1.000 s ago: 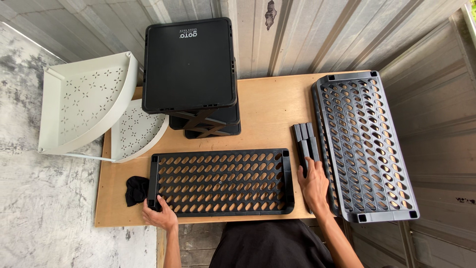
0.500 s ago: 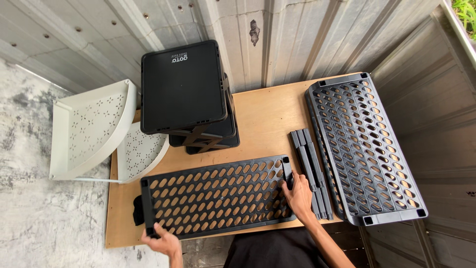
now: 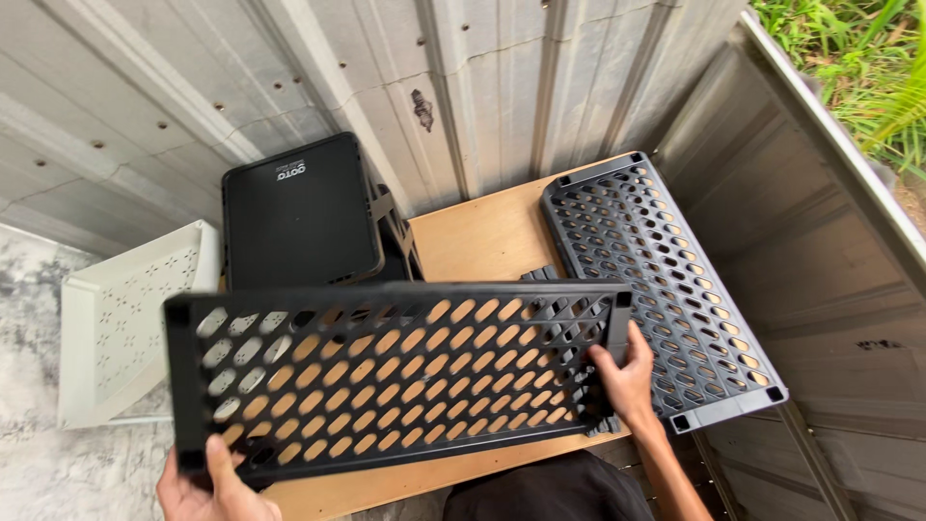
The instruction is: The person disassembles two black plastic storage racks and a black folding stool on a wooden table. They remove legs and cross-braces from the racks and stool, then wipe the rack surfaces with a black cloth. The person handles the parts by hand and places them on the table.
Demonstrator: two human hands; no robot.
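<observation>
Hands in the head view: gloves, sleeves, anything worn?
Both bare. The left hand shows no glove, ring or watch in the part visible; its wrist is cut off by the frame edge. The right hand and forearm are uncovered too: no sleeve, strap or marking down to the bottom edge.

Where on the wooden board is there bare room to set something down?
Bare wood shows on the board between the black stacked crate and the second perforated panel. The front is crowded: both hands, left hand and right hand, hold a perforated panel over it.
</observation>
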